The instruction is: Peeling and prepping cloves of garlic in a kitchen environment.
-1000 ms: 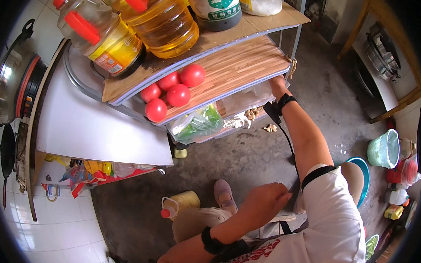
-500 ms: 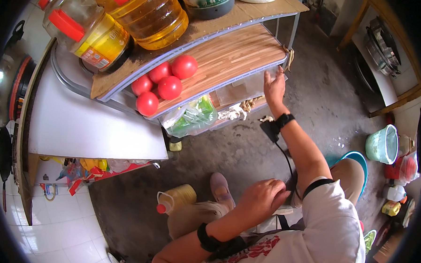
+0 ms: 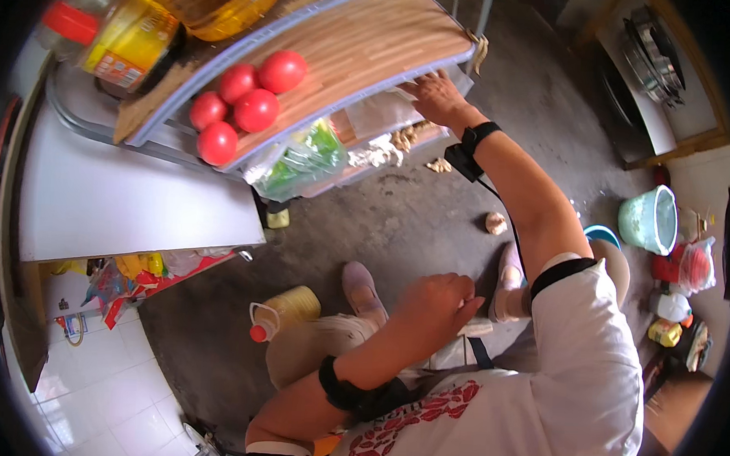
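My right hand (image 3: 440, 99) reaches to the front edge of the shelf rack. Its fingers are apart and partly bent, by a clear plastic sheet or box (image 3: 378, 114) under the wood-patterned shelf board (image 3: 365, 49). The fingertips are partly hidden, and I see nothing gripped. On the left of that board sit several red tomatoes (image 3: 256, 110). Below, a clear bag of green vegetables (image 3: 303, 156) hangs over the lower shelf, beside white garlic (image 3: 375, 153) and ginger (image 3: 405, 138). My left hand (image 3: 439, 309) is loosely closed above my lap, with no object showing in it.
Oil bottles (image 3: 216, 5) stand on the rack's top. A white-topped cabinet (image 3: 138, 194) is at left. On the floor are a yellow oil jug (image 3: 288, 313), a round pale bulb (image 3: 495, 223) and a ginger-like piece (image 3: 439, 164). At right stands a pale green bucket (image 3: 649, 220).
The view has shifted, so the rack sits higher and further left. My right hand has moved left along the rack's edge, its fingers now bent inward. My left hand remains over my lap.
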The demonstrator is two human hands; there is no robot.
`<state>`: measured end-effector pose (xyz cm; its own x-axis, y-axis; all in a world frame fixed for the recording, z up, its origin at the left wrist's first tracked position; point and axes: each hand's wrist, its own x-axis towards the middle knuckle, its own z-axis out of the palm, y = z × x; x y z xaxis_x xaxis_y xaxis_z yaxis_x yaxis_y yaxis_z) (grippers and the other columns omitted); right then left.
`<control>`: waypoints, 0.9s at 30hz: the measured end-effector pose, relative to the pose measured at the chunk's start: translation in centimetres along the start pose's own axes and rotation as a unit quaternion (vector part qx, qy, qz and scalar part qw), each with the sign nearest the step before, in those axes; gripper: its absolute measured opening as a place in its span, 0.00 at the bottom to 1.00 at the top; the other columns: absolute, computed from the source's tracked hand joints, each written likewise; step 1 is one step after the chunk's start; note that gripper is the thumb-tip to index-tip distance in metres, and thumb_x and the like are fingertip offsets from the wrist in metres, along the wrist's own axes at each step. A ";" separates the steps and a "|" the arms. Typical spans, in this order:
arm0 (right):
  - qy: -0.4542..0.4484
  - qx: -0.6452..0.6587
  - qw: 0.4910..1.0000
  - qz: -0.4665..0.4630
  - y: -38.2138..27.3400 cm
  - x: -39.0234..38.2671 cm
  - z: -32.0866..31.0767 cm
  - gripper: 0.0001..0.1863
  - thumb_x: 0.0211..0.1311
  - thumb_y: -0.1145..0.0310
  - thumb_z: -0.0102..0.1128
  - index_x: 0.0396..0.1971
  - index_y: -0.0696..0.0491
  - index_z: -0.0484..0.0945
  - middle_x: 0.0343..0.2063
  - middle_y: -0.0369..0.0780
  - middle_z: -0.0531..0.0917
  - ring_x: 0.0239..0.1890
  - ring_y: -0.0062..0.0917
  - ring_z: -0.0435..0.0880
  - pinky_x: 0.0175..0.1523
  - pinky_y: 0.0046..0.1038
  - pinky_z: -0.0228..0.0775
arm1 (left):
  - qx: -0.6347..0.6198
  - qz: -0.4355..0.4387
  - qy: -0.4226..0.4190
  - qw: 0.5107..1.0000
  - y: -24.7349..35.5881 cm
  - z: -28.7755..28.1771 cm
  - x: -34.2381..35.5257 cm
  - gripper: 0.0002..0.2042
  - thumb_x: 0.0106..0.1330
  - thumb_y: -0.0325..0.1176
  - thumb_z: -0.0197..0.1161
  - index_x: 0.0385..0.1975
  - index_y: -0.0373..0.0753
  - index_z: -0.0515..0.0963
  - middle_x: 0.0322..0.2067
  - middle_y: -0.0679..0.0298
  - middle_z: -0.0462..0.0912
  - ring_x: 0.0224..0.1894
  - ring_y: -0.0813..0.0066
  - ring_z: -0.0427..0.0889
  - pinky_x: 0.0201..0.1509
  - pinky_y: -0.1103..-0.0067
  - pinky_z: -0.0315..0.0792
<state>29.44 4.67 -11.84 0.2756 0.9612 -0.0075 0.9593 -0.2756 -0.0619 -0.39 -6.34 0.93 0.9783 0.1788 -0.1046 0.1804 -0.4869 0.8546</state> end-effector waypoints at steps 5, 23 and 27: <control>0.329 0.128 0.932 -0.079 -0.4 -7.0 0.4 0.12 0.46 0.73 0.56 0.35 0.50 0.77 0.37 0.39 0.77 0.44 0.33 0.74 0.49 0.31 0.65 | 0.104 0.023 -0.081 0.991 -0.6 0.6 -1.3 0.09 0.57 0.35 0.58 0.26 0.35 0.73 0.25 0.55 0.77 0.30 0.57 0.78 0.34 0.68 0.70; -0.117 0.226 0.857 0.449 1.0 -24.5 20.8 0.14 0.53 0.59 0.52 0.34 0.52 0.76 0.34 0.48 0.80 0.39 0.40 0.79 0.43 0.36 0.71 | 0.193 0.001 -0.143 0.971 -0.7 1.4 -0.6 0.11 0.57 0.39 0.59 0.31 0.38 0.72 0.26 0.59 0.76 0.32 0.60 0.77 0.36 0.68 0.69; -0.142 0.192 0.947 0.215 7.3 -23.8 24.6 0.18 0.50 0.54 0.55 0.33 0.54 0.78 0.34 0.46 0.80 0.40 0.39 0.79 0.43 0.36 0.70 | 0.134 -0.028 -0.089 0.987 0.1 1.3 2.7 0.10 0.57 0.38 0.59 0.34 0.39 0.72 0.30 0.58 0.77 0.34 0.59 0.77 0.40 0.67 0.69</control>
<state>28.34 -19.94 -36.68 0.5562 0.7400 -0.3782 0.6543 -0.6705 -0.3497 2.39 -7.01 0.13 0.9641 0.0703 -0.2560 0.2318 -0.6934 0.6823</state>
